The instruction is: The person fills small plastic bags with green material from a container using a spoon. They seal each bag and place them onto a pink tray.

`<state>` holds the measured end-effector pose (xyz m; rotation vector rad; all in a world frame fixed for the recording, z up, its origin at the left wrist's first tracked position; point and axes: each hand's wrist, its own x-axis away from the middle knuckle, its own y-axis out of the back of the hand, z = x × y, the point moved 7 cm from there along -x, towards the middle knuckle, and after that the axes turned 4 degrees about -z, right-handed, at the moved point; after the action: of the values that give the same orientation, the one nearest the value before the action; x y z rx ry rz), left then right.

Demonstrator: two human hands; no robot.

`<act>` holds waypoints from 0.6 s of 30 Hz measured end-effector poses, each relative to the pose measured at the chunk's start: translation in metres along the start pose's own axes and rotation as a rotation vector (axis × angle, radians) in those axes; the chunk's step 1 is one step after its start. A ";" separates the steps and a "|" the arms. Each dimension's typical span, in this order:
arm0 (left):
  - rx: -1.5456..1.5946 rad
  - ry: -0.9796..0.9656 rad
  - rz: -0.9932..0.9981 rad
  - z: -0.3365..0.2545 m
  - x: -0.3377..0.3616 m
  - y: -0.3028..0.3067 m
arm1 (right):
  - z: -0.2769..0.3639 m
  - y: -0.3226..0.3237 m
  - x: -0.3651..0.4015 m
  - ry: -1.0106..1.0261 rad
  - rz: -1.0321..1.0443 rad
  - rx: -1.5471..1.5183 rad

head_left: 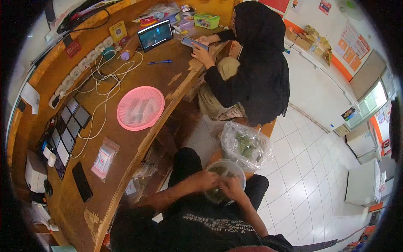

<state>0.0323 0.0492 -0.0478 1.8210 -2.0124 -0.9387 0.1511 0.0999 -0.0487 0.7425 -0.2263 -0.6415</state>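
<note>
A clear round tub (238, 168) rests at my lap, with dark greenish contents that are hard to make out. Over its left part is my left hand (205, 180), fingers bent and blurred. My right hand (231, 187) is over the tub's middle, close beside the left one, with its fingers curled together. Whatever lies between the fingers is too small and blurred to name. Just beyond the tub sits a clear plastic bag (247, 145) with green leafy material inside.
Left of me, the wooden desk (121, 164) holds a pink basket (140, 108), a black phone (82, 182), white cables and a propped tablet (155, 35). A co-worker in black (260, 63) sits ahead, holding a phone (195, 43). White tiled floor (300, 168) lies right.
</note>
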 end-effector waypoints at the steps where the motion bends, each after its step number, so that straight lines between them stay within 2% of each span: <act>1: -0.044 0.049 0.014 0.003 -0.001 -0.003 | 0.004 0.004 0.000 -0.012 -0.065 0.019; 3: -0.087 0.103 0.027 0.002 -0.002 -0.005 | 0.006 0.009 -0.001 -0.024 -0.125 0.037; 5: -0.173 0.337 -0.033 0.013 -0.005 0.005 | 0.005 0.019 -0.006 -0.059 -0.240 0.141; 9: -0.025 0.434 -0.113 0.008 -0.010 0.010 | 0.034 0.042 -0.011 -0.005 -0.355 0.195; 11: 0.236 0.410 -0.265 -0.004 -0.013 0.025 | 0.043 0.046 -0.011 0.177 -0.329 0.128; 12: 0.241 0.416 -0.263 -0.005 -0.012 0.023 | 0.044 0.045 -0.009 0.172 -0.322 0.127; 14: 0.140 0.264 -0.561 -0.015 -0.009 0.043 | 0.035 0.050 -0.007 0.032 -0.373 0.139; 15: 0.141 0.264 -0.564 -0.017 -0.012 0.043 | 0.034 0.049 -0.007 0.033 -0.371 0.141; 17: -0.046 0.004 -0.727 -0.041 -0.016 0.058 | 0.019 0.044 -0.008 -0.132 -0.341 -0.023; 18: -0.046 0.008 -0.728 -0.040 -0.015 0.064 | 0.018 0.044 -0.007 -0.132 -0.338 -0.024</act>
<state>0.0086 0.0527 0.0250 2.5708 -1.2889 -1.1234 0.1583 0.1191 -0.0054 0.7221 -0.2152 -1.0140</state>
